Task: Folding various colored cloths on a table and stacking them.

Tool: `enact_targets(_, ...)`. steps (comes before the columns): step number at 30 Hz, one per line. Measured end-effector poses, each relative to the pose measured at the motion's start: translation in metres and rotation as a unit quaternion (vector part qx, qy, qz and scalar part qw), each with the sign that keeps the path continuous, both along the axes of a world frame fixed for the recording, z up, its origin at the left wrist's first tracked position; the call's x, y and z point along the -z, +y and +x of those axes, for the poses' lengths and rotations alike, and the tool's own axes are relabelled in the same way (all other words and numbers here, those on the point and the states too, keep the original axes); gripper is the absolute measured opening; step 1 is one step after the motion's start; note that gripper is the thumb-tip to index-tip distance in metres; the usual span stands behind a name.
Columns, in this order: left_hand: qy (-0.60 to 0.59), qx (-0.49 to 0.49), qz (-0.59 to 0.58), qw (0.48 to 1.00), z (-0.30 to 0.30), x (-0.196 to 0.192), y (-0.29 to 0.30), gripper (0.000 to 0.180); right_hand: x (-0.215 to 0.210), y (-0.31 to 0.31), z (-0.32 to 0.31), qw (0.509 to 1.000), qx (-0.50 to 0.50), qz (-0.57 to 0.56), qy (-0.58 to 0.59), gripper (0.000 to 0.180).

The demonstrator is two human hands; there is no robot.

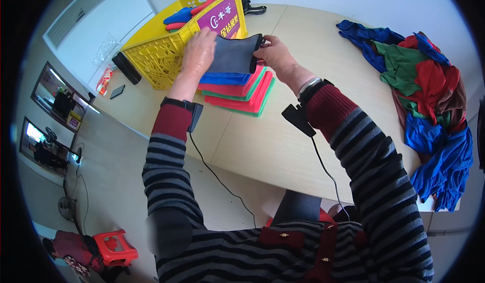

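Observation:
A flat dark grey piece with a black edge (233, 53), perhaps a pouch or folded cloth, is stretched between my hands above a stack of cloths. My left hand (199, 53) closes on its left side, the fingertips partly hidden. On the right, my right hand (278, 56) pinches the black edge between thumb and fingers. Directly beneath lies the stack of folded cloths (242, 92) in blue, red and green. Just behind my left hand stands a yellow plastic crate (156, 63) with a printed purple panel; folded blue and red cloths (184, 16) show inside it.
A heap of loose blue, green, red and brown cloths (424, 81) covers the table's right end. Left of the crate are a black cylinder (126, 68), a phone (117, 91) and a red packet (104, 80). Black straps (252, 7) lie behind. Cables hang from both wrists.

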State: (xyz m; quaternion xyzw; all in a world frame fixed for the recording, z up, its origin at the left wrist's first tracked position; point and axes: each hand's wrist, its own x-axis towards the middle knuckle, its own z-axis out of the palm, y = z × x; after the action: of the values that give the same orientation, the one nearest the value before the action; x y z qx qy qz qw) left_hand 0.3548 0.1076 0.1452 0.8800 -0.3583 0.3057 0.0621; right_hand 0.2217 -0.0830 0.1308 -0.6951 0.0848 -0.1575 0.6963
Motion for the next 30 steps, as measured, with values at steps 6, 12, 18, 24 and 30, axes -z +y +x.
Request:
enact_targets(6,0.265,0.034,0.001,0.964,0.037,0.03,-0.009,0.065,0.013,-0.009,-0.037,0.998,-0.009,0.05,0.044,0.06)
enact_targets(12,0.266,0.0,0.031,0.963,0.039,0.047,-0.015,0.082,0.043,-0.054,-0.12,0.996,-0.032,0.04,0.075,0.045)
enact_targets(18,0.309,0.033,0.016,0.95,0.0,0.009,-0.039,0.079,0.055,-0.096,-0.249,0.99,-0.056,0.041,0.121,0.036)
enact_targets(24,0.291,-0.027,0.101,0.951,-0.037,0.024,-0.058,0.079,0.027,-0.147,-0.372,0.987,0.076,-0.018,0.143,0.033)
enact_targets(30,0.136,0.093,0.224,0.961,0.017,0.046,-0.061,0.046,0.031,-0.188,-0.506,0.963,0.222,-0.057,0.139,0.036)
